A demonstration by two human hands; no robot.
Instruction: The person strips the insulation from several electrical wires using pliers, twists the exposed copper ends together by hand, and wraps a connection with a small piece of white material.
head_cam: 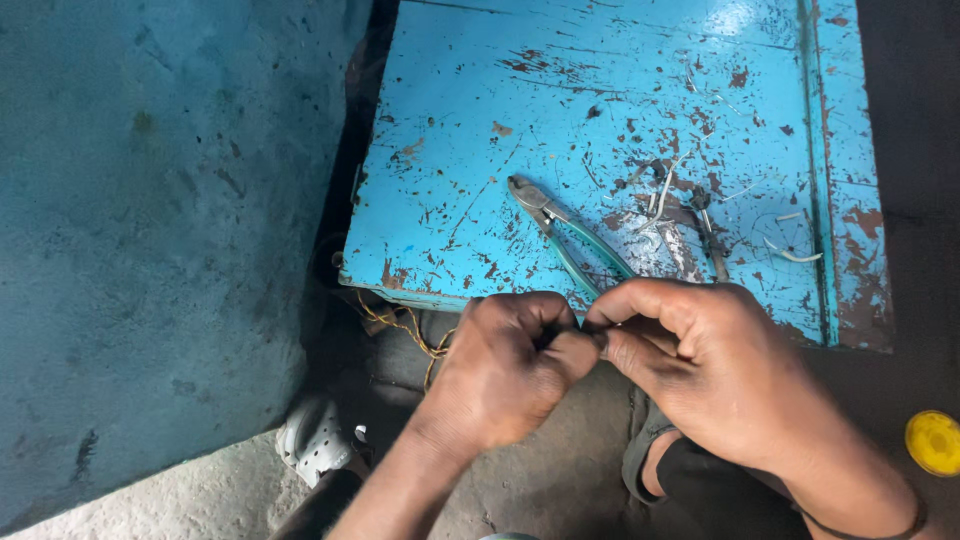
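My left hand (505, 370) and my right hand (700, 360) meet fingertip to fingertip just below the front edge of a worn blue metal table (600, 80). Both are pinched shut on a thin wire (405, 325), whose yellowish strand trails out to the left of my left hand. The part between my fingers is hidden. A pair of green-handled pliers (565, 235) lies on the table just above my hands, jaws pointing up and left.
Short cut wire scraps (660, 195) and a small dark tool (708, 235) lie on the table's right half. A blue wall (150, 200) stands at left. A white sandal (312, 437) and a yellow round lid (934, 442) sit on the floor.
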